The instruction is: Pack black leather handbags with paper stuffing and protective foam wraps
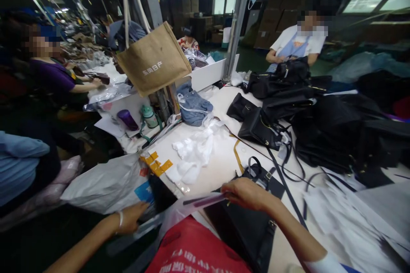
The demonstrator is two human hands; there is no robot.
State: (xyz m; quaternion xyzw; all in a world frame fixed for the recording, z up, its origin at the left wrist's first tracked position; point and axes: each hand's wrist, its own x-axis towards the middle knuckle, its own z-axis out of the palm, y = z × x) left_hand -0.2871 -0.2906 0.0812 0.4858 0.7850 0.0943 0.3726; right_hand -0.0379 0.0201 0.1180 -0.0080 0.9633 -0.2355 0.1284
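Observation:
A sheet-like clear plastic bag (pixel 192 205) stretches across my lap, over a red apron (pixel 195 249) with white lettering. Its upper right edge is pinched in my right hand (pixel 245 193), just above the table. My left hand (pixel 131 218), with a bracelet at the wrist, is lower on the left; its fingers look closed on the bag's other end, though blur softens them. Beneath my right hand and forearm lies a black backpack (pixel 248 226) with straps and buckles, partly covered by the arm.
Black bags (pixel 336 128) pile up at the right. White tissue (pixel 195 149) lies mid-table, near a blue cloth bundle (pixel 194 106). A white sack (pixel 105 183) stands left of the table. A brown bag (pixel 155 59) hangs by a post. Co-workers sit left and stand across the table.

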